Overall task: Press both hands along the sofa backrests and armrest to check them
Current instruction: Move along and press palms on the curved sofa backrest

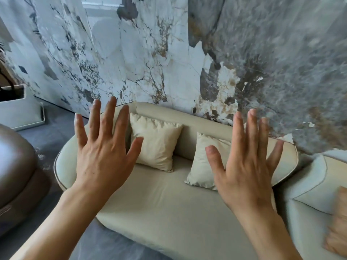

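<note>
Both the left hand and right hand are hovering flat, each grip released and fingers spreading, probably readying broad palms for the cream sofa's backrest lying ahead against the marbled wall.

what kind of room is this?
Probably a living room or furniture showroom: a curved cream upholstered sofa with two cream square cushions, backed by a grey-veined marble-pattern wall.

A single head-worn wide-angle view is aimed forward and down at a cream sofa, taken from close above, against a marbled wall.
</note>
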